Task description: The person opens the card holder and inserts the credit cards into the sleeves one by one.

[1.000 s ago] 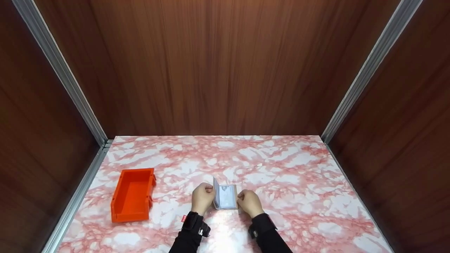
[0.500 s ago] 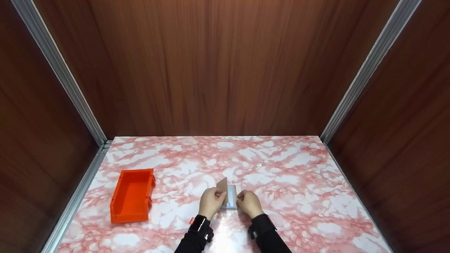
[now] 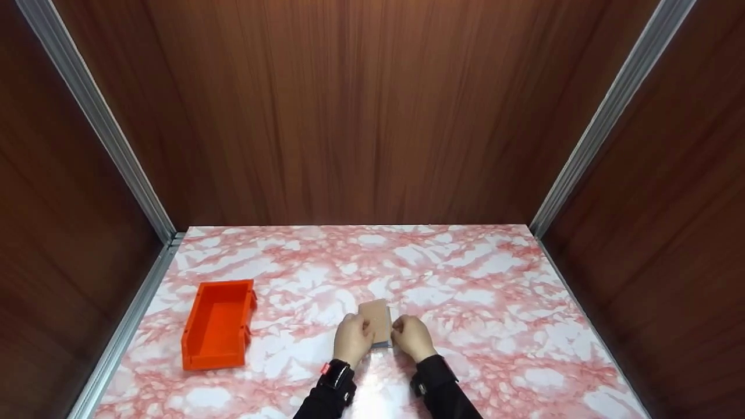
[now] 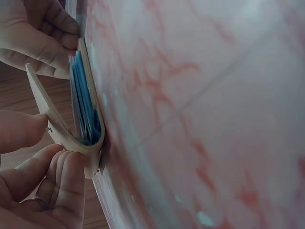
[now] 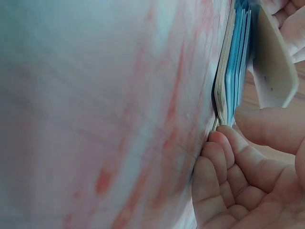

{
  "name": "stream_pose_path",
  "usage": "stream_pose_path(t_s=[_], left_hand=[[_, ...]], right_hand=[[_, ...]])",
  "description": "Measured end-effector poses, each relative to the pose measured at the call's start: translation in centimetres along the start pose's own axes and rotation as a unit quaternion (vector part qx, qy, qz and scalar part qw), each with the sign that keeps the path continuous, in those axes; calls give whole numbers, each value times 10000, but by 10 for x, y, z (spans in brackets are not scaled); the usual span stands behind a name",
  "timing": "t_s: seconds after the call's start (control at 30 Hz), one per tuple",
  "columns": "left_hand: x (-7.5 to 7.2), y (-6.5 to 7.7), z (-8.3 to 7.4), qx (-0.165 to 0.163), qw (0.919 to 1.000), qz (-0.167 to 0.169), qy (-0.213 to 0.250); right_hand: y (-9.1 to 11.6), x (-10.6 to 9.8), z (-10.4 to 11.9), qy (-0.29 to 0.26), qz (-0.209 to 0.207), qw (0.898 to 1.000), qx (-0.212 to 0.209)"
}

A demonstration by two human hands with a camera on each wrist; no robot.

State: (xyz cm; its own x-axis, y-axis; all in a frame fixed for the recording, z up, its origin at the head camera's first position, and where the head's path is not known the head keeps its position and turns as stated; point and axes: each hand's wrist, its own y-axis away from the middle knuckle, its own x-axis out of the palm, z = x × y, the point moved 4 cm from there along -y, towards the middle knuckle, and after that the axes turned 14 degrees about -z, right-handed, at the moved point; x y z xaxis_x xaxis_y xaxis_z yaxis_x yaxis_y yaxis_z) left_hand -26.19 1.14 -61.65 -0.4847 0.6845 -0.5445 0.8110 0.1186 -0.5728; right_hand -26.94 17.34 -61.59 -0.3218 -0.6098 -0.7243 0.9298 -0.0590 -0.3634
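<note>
A small tan card holder (image 3: 378, 317) lies on the table between the two hands, its front cover folded most of the way over. In the left wrist view, blue-edged plastic sleeves (image 4: 85, 102) are stacked inside, and the cover stands up at a slant from them. My left hand (image 3: 352, 339) pinches the holder near its spine, thumb on the outer face of the cover. With curled fingers, my right hand (image 3: 414, 336) grips the opposite edge of the bottom cover; the right wrist view shows thumb and index finger (image 5: 243, 150) right at that corner.
An orange plastic bin (image 3: 218, 323) stands at the left on the red-and-white marbled table (image 3: 495, 302). Brown wood-grain panels (image 3: 349, 116) with metal corner posts enclose the back and both sides.
My left hand has moved right, swinging the card holder's cover and sleeves over, so the tan outside now faces up where the inner sleeves showed before. My right hand has stayed in place.
</note>
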Motion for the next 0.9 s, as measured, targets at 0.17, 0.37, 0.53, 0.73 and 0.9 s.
stream_pose_path(t_s=[0.17, 0.37, 0.53, 0.73, 0.9], left_hand=[[5, 2, 1, 183, 9997, -47, -127], [7, 2, 1, 95, 9999, 5, -71], [5, 2, -2, 96, 9999, 119, -13], [2, 2, -5, 84, 9998, 177, 27], [3, 3, -4, 140, 9998, 151, 46]], right_hand=[[1, -3, 1, -47, 25, 10000, 65], [-1, -11, 1, -183, -103, 9994, 267], [-6, -20, -3, -263, -420, 9978, 444], [-12, -29, -11, -283, -662, 9952, 664], [-15, -32, -18, -221, -599, 9939, 897]])
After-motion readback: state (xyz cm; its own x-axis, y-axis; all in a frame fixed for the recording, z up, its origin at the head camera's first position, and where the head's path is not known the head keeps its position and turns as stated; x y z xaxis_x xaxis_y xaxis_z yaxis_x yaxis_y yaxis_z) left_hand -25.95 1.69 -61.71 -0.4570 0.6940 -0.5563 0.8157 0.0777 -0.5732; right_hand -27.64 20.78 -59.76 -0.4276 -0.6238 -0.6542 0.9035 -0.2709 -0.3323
